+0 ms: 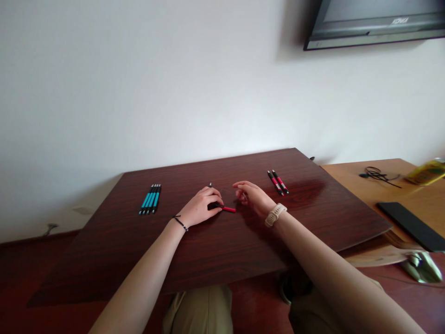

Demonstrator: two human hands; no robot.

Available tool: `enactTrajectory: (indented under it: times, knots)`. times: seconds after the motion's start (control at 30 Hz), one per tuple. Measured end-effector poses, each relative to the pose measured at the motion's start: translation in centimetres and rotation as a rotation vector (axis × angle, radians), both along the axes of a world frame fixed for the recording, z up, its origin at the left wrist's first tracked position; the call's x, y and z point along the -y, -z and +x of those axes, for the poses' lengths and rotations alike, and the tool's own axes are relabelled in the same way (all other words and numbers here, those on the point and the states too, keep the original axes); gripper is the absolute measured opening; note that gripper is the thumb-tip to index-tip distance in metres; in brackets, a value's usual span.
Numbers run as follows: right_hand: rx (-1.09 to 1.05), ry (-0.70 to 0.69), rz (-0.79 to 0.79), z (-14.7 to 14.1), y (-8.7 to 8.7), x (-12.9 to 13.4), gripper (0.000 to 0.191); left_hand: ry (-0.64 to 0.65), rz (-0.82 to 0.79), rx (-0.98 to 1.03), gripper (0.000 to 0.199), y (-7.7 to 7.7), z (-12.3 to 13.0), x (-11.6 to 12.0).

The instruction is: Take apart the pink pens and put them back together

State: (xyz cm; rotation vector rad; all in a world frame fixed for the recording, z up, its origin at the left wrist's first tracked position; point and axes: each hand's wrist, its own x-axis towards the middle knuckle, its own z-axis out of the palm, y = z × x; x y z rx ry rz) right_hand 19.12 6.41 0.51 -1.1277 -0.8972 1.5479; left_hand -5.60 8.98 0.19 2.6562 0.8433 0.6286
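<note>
The left hand (200, 206) was bent low over the dark table (222, 260), with its thumb and fingers at the black part of a red pen (228, 209); I cannot tell if they pinched it or just touched it. A small pen tip (210, 184) poked out past the same hand. The right hand (255, 197) was half open, its fingers loosely curled, and nothing could be seen in it. The red pen lay mostly sideways — its red end pointed to the right, toward the side where the right hand was. The left hand was nearer, right at the pen, and the right hand was a little way off the red end. The left wrist had a thin dark bracelet (181, 223), and the right had a pale strap with holes (276, 215). Past the right hand, two pink-and-black pens (277, 183) lay side by side, aslant. Well off to the left, four blue-and-black pens (150, 199) made a neat row. The pens were thin and straight, like little sticks. The table top was flat, red-brown and a bit shiny, with streaky wood marks. Farther right, a thin black cord (377, 174) lay in loops on a light wooden table (347, 176).
</note>
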Motion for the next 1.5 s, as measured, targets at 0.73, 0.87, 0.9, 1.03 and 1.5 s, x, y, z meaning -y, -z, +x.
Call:
enactTrajectory:
  times: [0.73, 0.87, 0.9, 1.03, 1.5]
  knots:
    - [-0.505, -0.126, 0.002, -3.6, -0.7, 1.3, 0.031, -0.087, 0.197, 0.132, 0.022, -1.2, 1.3, 1.4]
    - [-0.543, -0.152, 0.008, -3.6, -0.8, 1.6, 0.026, -0.088, 0.199, 0.113, 0.02, -1.3, 1.3, 1.4]
    - [-0.552, -0.163, 0.018, -3.6, -0.8, 1.7, 0.03, -0.09, 0.199, 0.114, 0.019, -1.2, 1.3, 1.3]
    - [-0.513, -0.227, 0.091, -3.7, -0.8, 2.0, 0.059, -0.093, 0.183, 0.139, 0.012, -1.2, 1.4, 1.3]
    - [-0.387, -0.286, 0.164, -3.3, -0.1, 1.8, 0.066, -0.06, 0.077, 0.218, 0.008, -0.9, 1.5, 1.1]
